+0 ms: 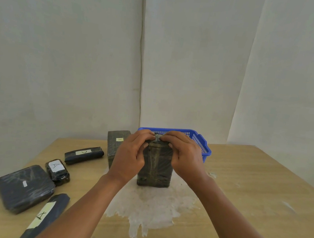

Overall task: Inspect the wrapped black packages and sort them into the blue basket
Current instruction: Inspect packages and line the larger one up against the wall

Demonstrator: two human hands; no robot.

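Both hands grip upright black package, table centre.
Left hand (128,154) and right hand (185,157) curl over the top of the package (155,169), fingertips apparently pinching tape. Blue basket (202,143) just behind at 12 o'clock; five other packages (24,188) spread toward 9 o'clock.

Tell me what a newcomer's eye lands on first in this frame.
Both hands, left hand and right hand, grip the top of an upright black plastic-wrapped package at table centre. Behind it sits a blue plastic mesh basket; more wrapped black packages with paper labels lie to the left.
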